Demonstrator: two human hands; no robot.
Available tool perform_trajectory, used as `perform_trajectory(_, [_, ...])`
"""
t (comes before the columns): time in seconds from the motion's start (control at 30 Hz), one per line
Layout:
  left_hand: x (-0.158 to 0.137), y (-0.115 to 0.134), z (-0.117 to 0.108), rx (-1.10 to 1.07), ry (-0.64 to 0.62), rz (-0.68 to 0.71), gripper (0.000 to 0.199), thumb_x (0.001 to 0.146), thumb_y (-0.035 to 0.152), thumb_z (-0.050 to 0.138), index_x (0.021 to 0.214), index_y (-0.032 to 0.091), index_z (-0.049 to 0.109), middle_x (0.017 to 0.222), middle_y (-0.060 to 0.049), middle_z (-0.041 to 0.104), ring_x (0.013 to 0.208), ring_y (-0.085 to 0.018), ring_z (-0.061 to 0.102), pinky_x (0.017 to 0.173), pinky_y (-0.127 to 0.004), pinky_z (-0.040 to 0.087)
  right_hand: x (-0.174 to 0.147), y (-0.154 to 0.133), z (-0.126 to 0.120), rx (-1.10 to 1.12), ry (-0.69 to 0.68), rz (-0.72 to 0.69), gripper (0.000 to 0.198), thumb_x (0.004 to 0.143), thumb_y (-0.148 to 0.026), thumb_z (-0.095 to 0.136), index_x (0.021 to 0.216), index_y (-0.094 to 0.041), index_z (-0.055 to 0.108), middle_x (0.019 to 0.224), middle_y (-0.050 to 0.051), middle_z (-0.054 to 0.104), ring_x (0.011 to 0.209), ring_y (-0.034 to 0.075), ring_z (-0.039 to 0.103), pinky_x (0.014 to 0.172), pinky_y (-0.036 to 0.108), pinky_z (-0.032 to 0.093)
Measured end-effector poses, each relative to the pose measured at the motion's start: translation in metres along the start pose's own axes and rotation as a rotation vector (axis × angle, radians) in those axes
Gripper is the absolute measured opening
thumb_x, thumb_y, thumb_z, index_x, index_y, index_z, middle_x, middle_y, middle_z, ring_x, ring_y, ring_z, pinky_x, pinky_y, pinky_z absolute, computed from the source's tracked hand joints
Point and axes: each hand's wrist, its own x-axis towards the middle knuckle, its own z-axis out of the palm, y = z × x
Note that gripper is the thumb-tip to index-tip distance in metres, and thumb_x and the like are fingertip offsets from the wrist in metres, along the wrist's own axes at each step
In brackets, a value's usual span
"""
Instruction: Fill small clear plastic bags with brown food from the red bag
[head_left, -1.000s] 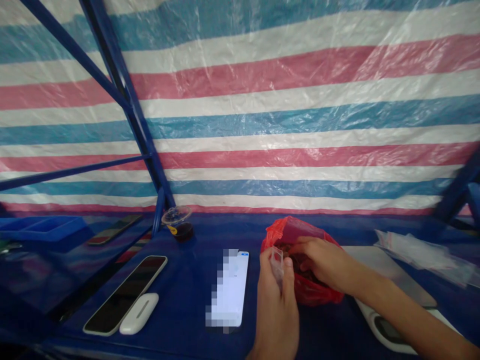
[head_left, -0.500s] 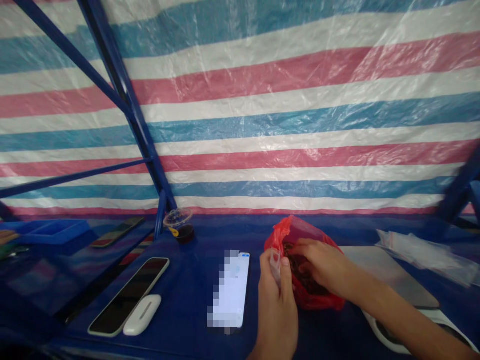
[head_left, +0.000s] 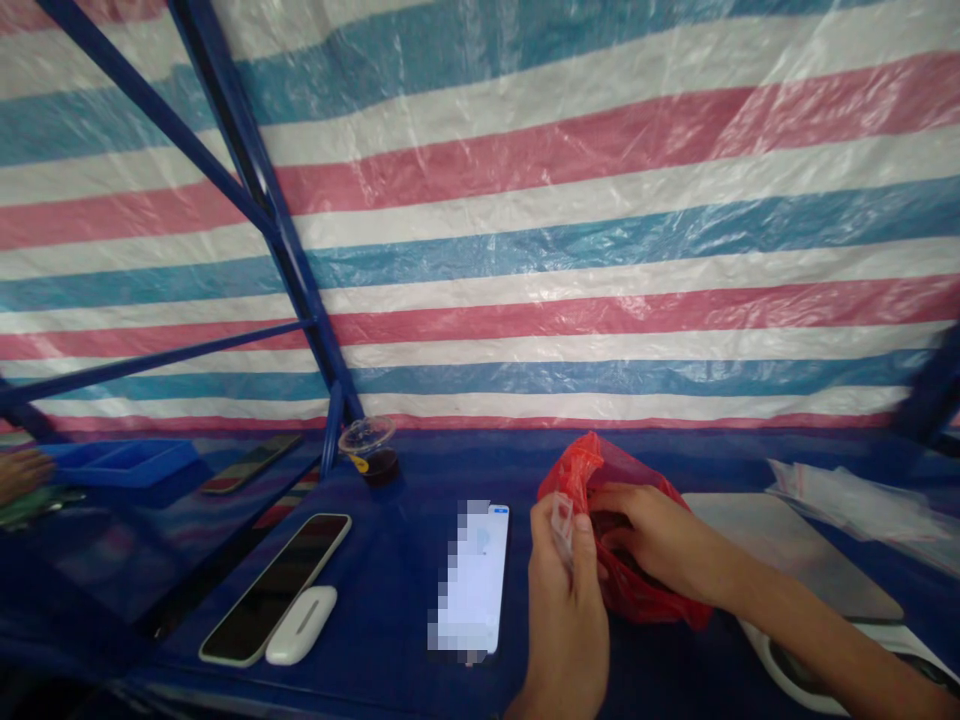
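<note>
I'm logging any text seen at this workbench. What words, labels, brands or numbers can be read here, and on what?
None can be read.
Lit phone: screen pixelated, no text legible.
Dark phone: screen black, nothing shown.
White case beside it: no marking visible.
Clear cup: a small yellow spot, too small to read.
Red bag, which the right hand reaches into: no print.
Small clear bag in the left hand: no print visible.

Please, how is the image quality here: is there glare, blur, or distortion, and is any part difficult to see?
Head view: soft, even light through the striped tarp, no hard shadows; glossy sheen on its plastic. The lit phone screen is pixelated. Straight poles bend near the edges, a wide-lens distortion. The left hand and right hand at the red bag are fairly sharp; the left shelf area is dark and reflective.
</note>
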Motion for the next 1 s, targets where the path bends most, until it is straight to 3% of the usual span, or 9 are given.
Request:
perform_trajectory(0.1, [0.002, -0.003, 0.0, -0.017, 0.009, 0.011, 0.044, 0.108, 0.053, 0.045, 0.132, 0.018, 0.057, 0.121, -0.014, 0.072, 0.112, -0.026, 0.069, 0.094, -0.035, 0.052, -0.002, 0.0, -0.002, 0.075, 0.025, 0.038, 0.041, 0.082, -0.009, 0.056, 0.112, -0.022, 0.08, 0.119, 0.009, 0.08, 0.107, 0.025, 0.074, 0.099, 0.035, 0.055])
perform_trajectory(0.17, [0.003, -0.003, 0.0, -0.004, 0.039, 0.014, 0.042, 0.106, 0.05, 0.05, 0.133, 0.019, 0.057, 0.122, -0.014, 0.073, 0.114, -0.027, 0.068, 0.097, -0.037, 0.051, -0.005, 0.001, -0.006, 0.144, 0.036, 0.09, 0.034, 0.085, -0.016, 0.06, 0.112, -0.021, 0.079, 0.117, 0.009, 0.08, 0.107, 0.026, 0.074, 0.099, 0.037, 0.056])
perform_trajectory(0.3, [0.004, 0.003, -0.005, 0.081, 0.084, 0.068, 0.036, 0.103, 0.046, 0.057, 0.128, 0.021, 0.063, 0.113, -0.01, 0.074, 0.106, -0.026, 0.069, 0.094, -0.035, 0.051, -0.017, 0.003, -0.014, 0.32, 0.089, 0.107, 0.032, 0.092, -0.033, 0.062, 0.118, -0.02, 0.074, 0.124, 0.011, 0.077, 0.116, 0.027, 0.072, 0.108, 0.041, 0.053])
perform_trajectory(0.53, [0.006, 0.013, -0.01, 0.232, -0.02, 0.08, 0.022, 0.105, 0.04, 0.055, 0.1, 0.024, 0.069, 0.083, -0.002, 0.072, 0.076, -0.021, 0.067, 0.068, -0.028, 0.044, -0.037, -0.002, -0.03, 0.493, 0.234, 0.114, 0.057, 0.089, -0.069, 0.068, 0.119, -0.021, 0.069, 0.119, 0.013, 0.076, 0.114, 0.03, 0.072, 0.108, 0.048, 0.056])
perform_trajectory(0.67, [0.006, 0.01, -0.006, 0.287, -0.05, 0.07, 0.014, 0.103, 0.031, 0.056, 0.101, 0.026, 0.069, 0.089, -0.002, 0.076, 0.08, -0.023, 0.071, 0.07, -0.03, 0.042, -0.044, -0.028, -0.037, 0.533, 0.18, 0.104, 0.054, 0.09, -0.066, 0.069, 0.122, -0.022, 0.069, 0.125, 0.012, 0.075, 0.118, 0.029, 0.071, 0.108, 0.044, 0.056])
perform_trajectory(0.8, [0.005, 0.009, -0.004, 0.386, -0.068, 0.07, 0.022, 0.099, 0.023, 0.051, 0.106, 0.027, 0.071, 0.094, -0.006, 0.079, 0.086, -0.028, 0.072, 0.071, -0.033, 0.04, -0.05, -0.049, -0.038, 0.42, 0.155, 0.112, 0.042, 0.094, -0.054, 0.067, 0.123, -0.025, 0.072, 0.13, 0.01, 0.073, 0.12, 0.029, 0.07, 0.108, 0.042, 0.056])
perform_trajectory(1.0, [0.005, 0.011, -0.004, 0.431, -0.095, 0.066, 0.023, 0.093, 0.017, 0.05, 0.102, 0.026, 0.069, 0.099, -0.008, 0.079, 0.091, -0.032, 0.071, 0.075, -0.036, 0.041, -0.053, -0.052, -0.037, 0.327, 0.137, 0.111, 0.036, 0.093, -0.045, 0.063, 0.123, -0.028, 0.074, 0.127, 0.007, 0.076, 0.116, 0.029, 0.071, 0.103, 0.04, 0.059])
